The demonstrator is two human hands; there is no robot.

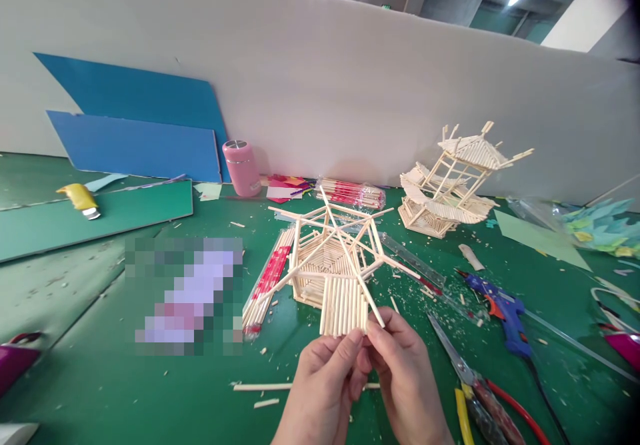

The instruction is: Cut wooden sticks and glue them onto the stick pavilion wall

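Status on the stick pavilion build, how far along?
Done: a finished stick pavilion stands by the wall, and the second model's hexagonal frame has its base and rafters up. In hand: left hand and right hand hold a glued stick panel at the frame's near edge. Left: the other roof sides look open; unused sticks lie beside it.

A stick frame (pixel 333 258) is being flanked by a stick bundle (pixel 267 282) left, a glue gun (pixel 503 308) right, a model (pixel 453 182) behind.
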